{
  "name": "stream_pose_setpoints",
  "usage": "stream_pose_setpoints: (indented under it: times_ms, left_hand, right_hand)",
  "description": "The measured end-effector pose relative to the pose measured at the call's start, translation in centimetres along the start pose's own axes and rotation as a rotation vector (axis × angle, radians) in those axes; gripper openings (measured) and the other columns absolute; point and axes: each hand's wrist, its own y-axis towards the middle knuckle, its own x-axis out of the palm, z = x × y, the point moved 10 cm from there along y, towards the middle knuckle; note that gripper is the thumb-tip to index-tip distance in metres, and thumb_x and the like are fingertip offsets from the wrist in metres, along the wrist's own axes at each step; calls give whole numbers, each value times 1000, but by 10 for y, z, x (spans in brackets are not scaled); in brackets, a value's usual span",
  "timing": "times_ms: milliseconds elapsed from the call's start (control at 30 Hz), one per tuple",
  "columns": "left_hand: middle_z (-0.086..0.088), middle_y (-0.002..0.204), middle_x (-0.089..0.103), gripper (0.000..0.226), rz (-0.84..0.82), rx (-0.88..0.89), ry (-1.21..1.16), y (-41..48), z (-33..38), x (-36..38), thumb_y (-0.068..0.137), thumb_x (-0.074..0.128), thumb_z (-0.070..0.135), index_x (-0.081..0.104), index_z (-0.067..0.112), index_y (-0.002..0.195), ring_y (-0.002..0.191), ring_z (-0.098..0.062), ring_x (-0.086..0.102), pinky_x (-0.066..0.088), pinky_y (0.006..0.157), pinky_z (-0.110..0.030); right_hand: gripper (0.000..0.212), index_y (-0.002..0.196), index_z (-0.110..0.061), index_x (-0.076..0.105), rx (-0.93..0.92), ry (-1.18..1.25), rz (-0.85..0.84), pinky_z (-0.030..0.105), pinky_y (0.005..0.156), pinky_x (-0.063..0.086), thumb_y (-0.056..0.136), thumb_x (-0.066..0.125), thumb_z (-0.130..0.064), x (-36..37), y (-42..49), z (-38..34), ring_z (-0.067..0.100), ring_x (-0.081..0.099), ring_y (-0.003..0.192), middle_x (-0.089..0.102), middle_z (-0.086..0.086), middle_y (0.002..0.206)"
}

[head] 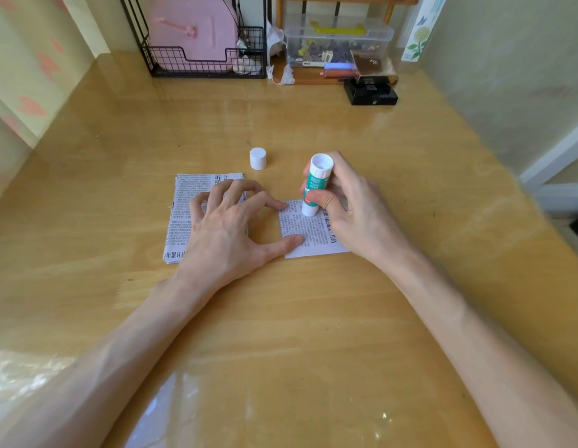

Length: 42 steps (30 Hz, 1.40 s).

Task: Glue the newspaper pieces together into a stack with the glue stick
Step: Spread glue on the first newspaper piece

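Glue stick (316,186): white tube with green label, uncapped, standing nearly upright, inverted, tip pressed to single newspaper piece (313,232) at frame centre. That piece lies flat, printed side up, text upside down, white margin along near edge. Cap (257,158): white, standing upright, above and left of the stick. Pile of newspaper pieces (184,218): flat, left of the single piece, edges roughly aligned.

A home desk (313,318) — heart-patterned wall (38,69) upper left, wire rack (203,63) and clear box (339,40) of odds along the top.
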Motion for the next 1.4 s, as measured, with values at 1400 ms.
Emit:
stream_pose_setpoints:
  times_ms: [1400]
  left_hand:
    - [25, 132, 43, 71, 6, 15, -18, 0, 0, -1, 66, 48, 96, 64, 50, 117, 141, -12, 32, 15, 116, -42]
  right_hand:
    - [14, 118, -12, 49, 121, -215, 191, 55, 79, 57, 105, 57, -11, -63, -22, 36, 26, 71, 91, 73, 3, 95]
